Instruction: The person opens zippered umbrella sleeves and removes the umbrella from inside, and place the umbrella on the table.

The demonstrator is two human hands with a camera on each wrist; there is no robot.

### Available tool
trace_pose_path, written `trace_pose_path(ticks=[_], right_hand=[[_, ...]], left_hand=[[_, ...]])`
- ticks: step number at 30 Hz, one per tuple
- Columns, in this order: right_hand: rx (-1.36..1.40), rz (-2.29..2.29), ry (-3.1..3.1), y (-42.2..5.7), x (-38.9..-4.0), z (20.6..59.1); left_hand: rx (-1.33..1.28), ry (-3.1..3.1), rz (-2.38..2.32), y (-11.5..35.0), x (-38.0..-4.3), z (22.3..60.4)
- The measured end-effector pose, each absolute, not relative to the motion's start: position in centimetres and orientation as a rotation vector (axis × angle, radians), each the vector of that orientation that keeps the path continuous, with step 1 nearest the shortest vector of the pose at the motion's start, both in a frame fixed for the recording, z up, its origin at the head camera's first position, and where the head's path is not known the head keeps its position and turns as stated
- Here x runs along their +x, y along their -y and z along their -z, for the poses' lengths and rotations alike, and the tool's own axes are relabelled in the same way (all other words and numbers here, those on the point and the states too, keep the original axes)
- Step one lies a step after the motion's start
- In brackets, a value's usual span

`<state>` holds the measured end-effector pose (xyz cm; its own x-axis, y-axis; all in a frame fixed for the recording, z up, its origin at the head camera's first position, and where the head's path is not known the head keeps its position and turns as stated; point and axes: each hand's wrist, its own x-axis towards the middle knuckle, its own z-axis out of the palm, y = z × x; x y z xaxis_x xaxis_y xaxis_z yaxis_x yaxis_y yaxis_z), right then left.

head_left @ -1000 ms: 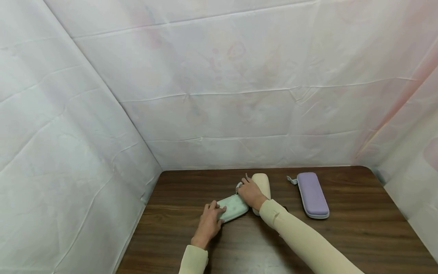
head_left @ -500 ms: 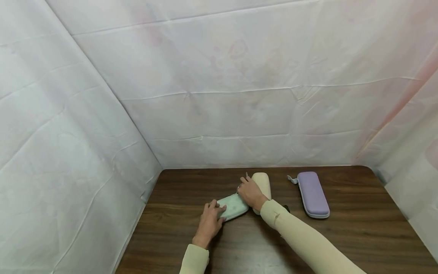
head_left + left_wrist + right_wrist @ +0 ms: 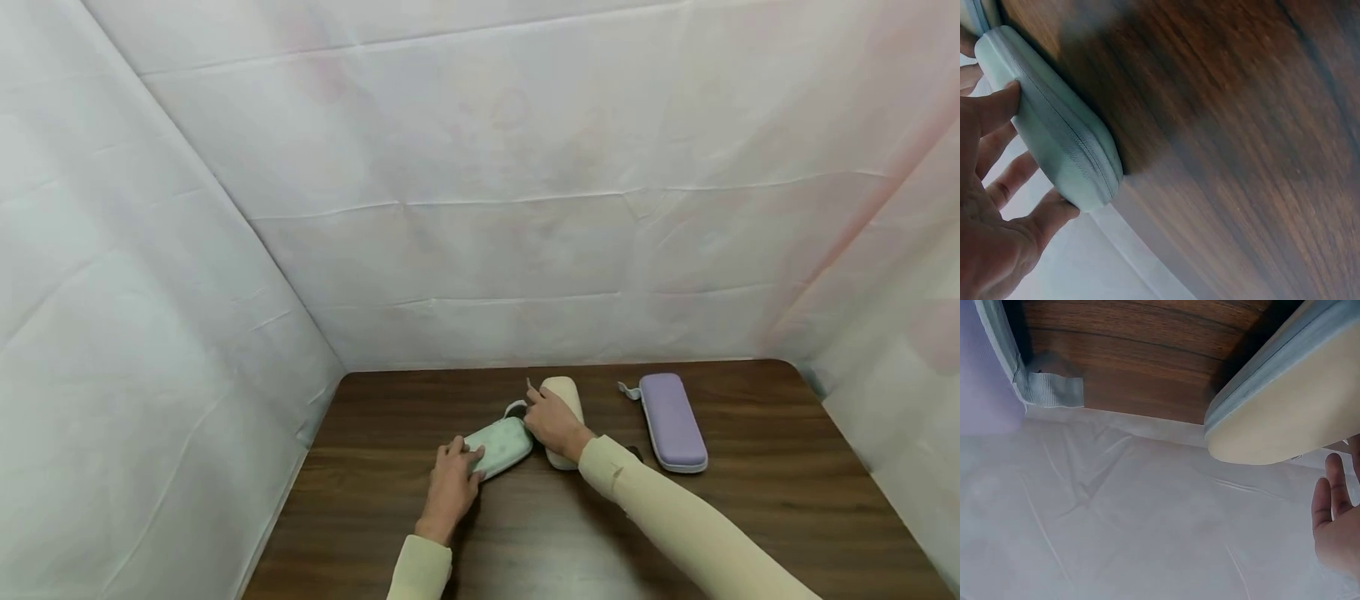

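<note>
Trouble could come first from the left hand [image 3: 450, 483], which holds the green case [image 3: 507, 443] between its thumb and fingers at the left end: if this grip becomes loose, the case may turn on the wooden table [image 3: 360, 467]. The case lies obliquely there, just left of the cream case [image 3: 562, 393]. The right hand [image 3: 553, 423] reaches across the cream case, so its wrist could push that one aside; whether its partly bent fingers pinch something, one cannot tell, because their tips are not clearly shown. The pale strap [image 3: 514, 404] at the green case's far edge could also catch on a finger passing too near. Compared with half a second ago, the right hand is a little farther from the green case, whose right corner and strap are more uncovered, while the left hand keeps its hold.
</note>
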<state>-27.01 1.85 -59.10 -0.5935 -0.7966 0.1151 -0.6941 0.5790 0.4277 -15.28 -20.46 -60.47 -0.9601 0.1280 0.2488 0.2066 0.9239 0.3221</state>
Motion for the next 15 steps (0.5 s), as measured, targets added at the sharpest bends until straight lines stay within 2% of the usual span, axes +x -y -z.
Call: trace_pose_path(ticks=[15], right_hand=[[1.249,0.418,2.493,-1.6,-27.1,59.7]], left_hand=[[-0.062,2.826,0.579,19.3,-15.7,60.7]])
